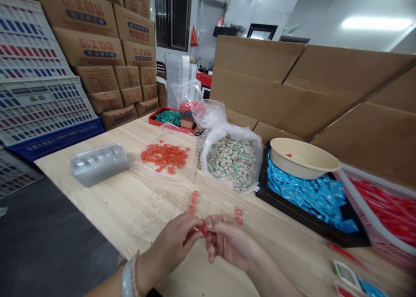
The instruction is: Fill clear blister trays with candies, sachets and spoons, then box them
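My left hand (175,236) and my right hand (229,240) meet above the near part of the table, fingertips together. Both pinch a small red piece (204,228), mostly covered by the fingers. Just beyond them lie clear plastic trays, hard to make out against the wood. A short row of red-orange pieces (194,200) sits in one, and two more such pieces (238,213) lie to the right. Farther back, a loose pile of translucent red-orange pieces (165,156) rests on a clear plastic sheet.
A stack of clear trays (100,162) stands at left. Behind are a bag of small patterned packets (232,160) and a red tray (154,120) with green pieces. Right, a cream basin (303,156) sits over blue packets (292,188), beside a pink basket (367,201). Cardboard (253,71) rises behind.
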`<state>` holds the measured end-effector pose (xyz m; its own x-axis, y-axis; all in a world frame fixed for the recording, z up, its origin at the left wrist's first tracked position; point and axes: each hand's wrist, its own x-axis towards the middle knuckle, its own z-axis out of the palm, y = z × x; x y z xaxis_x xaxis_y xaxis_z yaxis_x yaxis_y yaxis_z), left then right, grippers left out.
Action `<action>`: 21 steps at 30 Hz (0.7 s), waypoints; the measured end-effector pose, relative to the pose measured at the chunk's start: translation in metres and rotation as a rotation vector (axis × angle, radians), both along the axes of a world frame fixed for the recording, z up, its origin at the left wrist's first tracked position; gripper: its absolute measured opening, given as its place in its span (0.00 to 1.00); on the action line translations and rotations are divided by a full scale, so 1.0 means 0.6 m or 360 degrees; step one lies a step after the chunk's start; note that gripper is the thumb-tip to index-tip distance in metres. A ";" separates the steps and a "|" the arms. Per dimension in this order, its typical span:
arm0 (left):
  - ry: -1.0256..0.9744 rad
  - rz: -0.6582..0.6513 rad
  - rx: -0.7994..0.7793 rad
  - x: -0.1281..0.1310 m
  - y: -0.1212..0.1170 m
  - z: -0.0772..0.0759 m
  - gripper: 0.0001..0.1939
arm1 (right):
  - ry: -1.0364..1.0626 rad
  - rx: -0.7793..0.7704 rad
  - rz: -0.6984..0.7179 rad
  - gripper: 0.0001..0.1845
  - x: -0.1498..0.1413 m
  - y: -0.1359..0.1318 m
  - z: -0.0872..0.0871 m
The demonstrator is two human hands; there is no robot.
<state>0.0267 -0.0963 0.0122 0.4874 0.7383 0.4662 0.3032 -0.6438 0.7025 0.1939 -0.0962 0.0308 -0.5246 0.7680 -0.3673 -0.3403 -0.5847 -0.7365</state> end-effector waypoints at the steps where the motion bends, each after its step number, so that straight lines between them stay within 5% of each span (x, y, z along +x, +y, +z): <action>1: -0.0056 0.0084 -0.0117 0.004 -0.001 -0.003 0.07 | -0.0009 0.0042 -0.0024 0.09 -0.001 -0.002 0.002; 5: -0.0076 0.0196 -0.0342 0.016 -0.006 -0.005 0.03 | -0.0260 0.0196 -0.0088 0.14 -0.004 -0.011 0.015; 11: -0.0048 0.0147 -0.0193 0.019 -0.019 -0.004 0.03 | -0.0625 0.0270 -0.0116 0.20 -0.005 -0.015 0.032; 21: -0.0001 -0.0036 -0.0043 0.016 -0.023 0.002 0.08 | -0.0872 0.0430 0.0051 0.10 0.010 -0.017 0.034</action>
